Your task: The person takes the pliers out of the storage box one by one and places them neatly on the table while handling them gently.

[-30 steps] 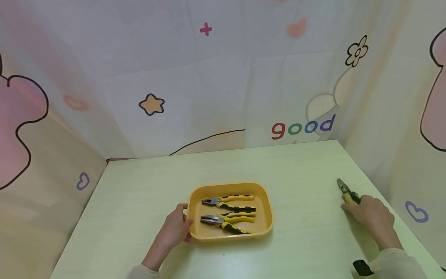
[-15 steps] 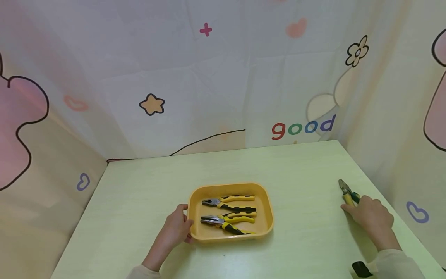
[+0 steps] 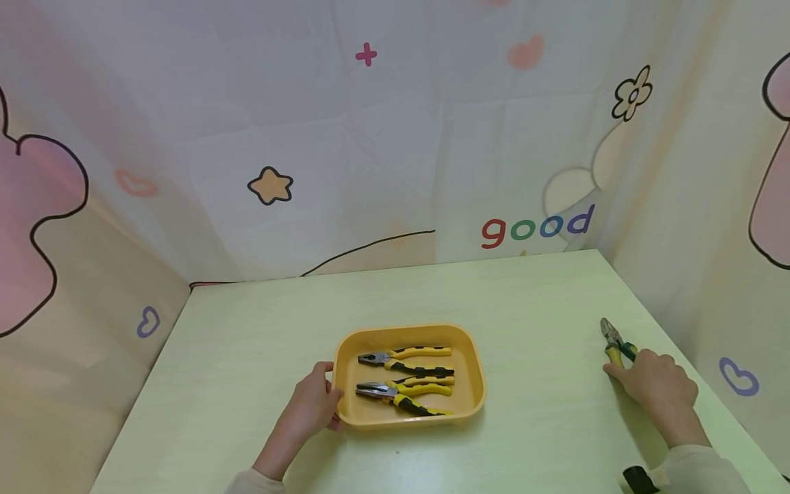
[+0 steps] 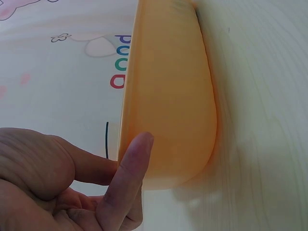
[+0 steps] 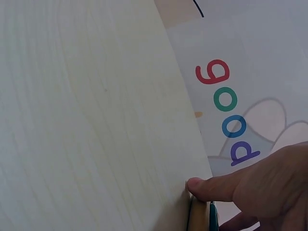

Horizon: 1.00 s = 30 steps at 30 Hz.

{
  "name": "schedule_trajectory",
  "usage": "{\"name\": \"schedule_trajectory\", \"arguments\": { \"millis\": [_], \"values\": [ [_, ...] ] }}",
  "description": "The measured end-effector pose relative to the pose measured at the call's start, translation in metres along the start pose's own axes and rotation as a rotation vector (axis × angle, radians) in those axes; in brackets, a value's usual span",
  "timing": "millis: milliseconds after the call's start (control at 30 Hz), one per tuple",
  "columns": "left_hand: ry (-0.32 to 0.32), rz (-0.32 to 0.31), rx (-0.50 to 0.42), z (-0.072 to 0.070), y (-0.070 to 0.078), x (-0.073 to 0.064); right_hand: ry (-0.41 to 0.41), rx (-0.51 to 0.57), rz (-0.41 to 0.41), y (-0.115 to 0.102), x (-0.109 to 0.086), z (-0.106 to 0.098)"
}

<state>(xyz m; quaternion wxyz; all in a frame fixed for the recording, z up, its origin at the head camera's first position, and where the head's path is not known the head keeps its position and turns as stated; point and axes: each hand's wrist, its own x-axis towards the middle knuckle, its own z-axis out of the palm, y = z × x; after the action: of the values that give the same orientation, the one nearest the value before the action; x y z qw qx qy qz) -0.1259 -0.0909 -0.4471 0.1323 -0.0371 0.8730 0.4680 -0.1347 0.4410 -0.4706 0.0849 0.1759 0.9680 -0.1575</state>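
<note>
In the head view my left hand (image 3: pixel 310 403) grips the left end of a yellow plastic tray (image 3: pixel 478 384), thumb at the rim. The left wrist view has a finger of it along the outer wall of the tray (image 4: pixel 168 96). Inside lie combination pliers (image 3: pixel 378 358) and, nearer me, overlapping long-nose pliers (image 3: pixel 395 394), all with yellow-and-black handles. Toward the table's right edge, my right hand (image 3: pixel 663 384) holds pliers with yellow-and-green handles (image 3: pixel 611 336), their metal head pointing away from me. The right wrist view shows the thumb against the yellow handle (image 5: pixel 198 214); the rest is cut off.
The pale green table (image 3: pixel 531 309) meets a printed curtain (image 3: pixel 395 171) at the back and along both sides. A black object (image 3: pixel 639 479) shows beside my right sleeve at the bottom.
The head of the pliers in my right hand has swung slightly to the right. My left hand and the tray stay where they were.
</note>
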Motion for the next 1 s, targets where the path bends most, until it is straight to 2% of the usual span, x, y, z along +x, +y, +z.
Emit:
{"name": "schedule_trajectory", "arguments": {
  "millis": [400,767,1000],
  "values": [
    [-0.008,0.004,-0.009,0.001,0.001,-0.002,-0.017,0.002,-0.043,0.001,-0.008,-0.004],
    [-0.007,0.029,-0.003,-0.002,0.001,0.000,-0.014,-0.006,-0.098,-0.007,-0.013,-0.020],
    [-0.018,0.024,0.014,-0.003,0.002,0.000,0.003,-0.008,-0.133,-0.016,-0.023,-0.029]
  ]
}}
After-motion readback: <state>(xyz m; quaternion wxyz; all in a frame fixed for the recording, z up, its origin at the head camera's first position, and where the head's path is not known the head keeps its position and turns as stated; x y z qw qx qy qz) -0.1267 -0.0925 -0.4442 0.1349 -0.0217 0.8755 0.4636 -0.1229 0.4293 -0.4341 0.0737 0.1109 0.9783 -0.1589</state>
